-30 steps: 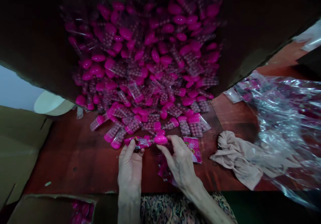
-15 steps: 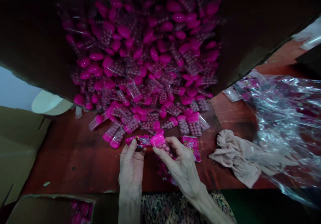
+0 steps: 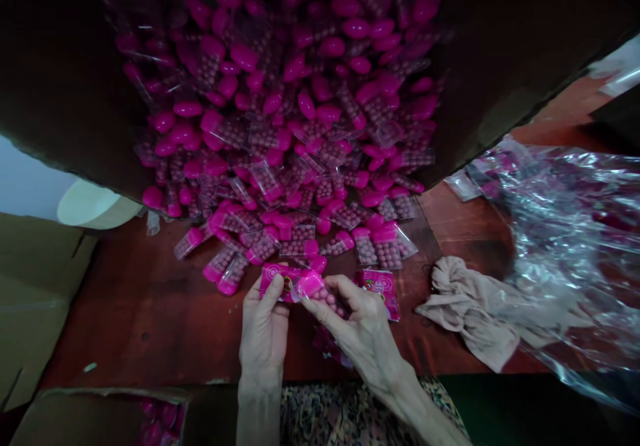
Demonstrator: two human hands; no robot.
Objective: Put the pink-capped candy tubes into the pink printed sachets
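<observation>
My left hand (image 3: 265, 329) pinches a pink printed packet (image 3: 280, 282) between thumb and fingers. Close beside it, my right hand (image 3: 357, 319) grips a clear container (image 3: 331, 298) of pink balls, its pink cap (image 3: 311, 283) tilted toward the left and meeting the packet's right end. More printed pink packets (image 3: 383, 289) lie on the table just right of my right hand. Beyond both hands spreads a large heap of similar capped containers (image 3: 300, 179), some lying loose at its near edge.
The heap spills from a big dark box (image 3: 500, 53) onto the red table (image 3: 175, 326). A beige cloth (image 3: 465, 306) and crumpled clear plastic (image 3: 575, 246) lie right. A pale bowl (image 3: 95, 206) and cardboard (image 3: 35, 286) stand left; an open box (image 3: 85, 419) is below.
The packet in my left hand has turned so that its printed face shows flat. The container in my right hand has tilted slightly and moved a little down and left.
</observation>
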